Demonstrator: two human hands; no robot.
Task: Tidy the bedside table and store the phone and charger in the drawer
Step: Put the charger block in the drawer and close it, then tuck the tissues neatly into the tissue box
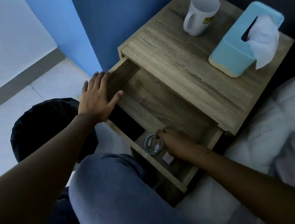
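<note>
The light wooden drawer of the bedside table stands pulled out. Inside, the flat black phone lies at the left, and the coiled white charger cable with its small white plug block lies near it. The right hand rests on the coil, fingers curled; whether it pinches the cable I cannot tell. The left hand, fingers spread wide, lies flat on the drawer's left wall. If the drawer is pushed now, the right fingers could be caught, or a loose loop could jam.
</note>
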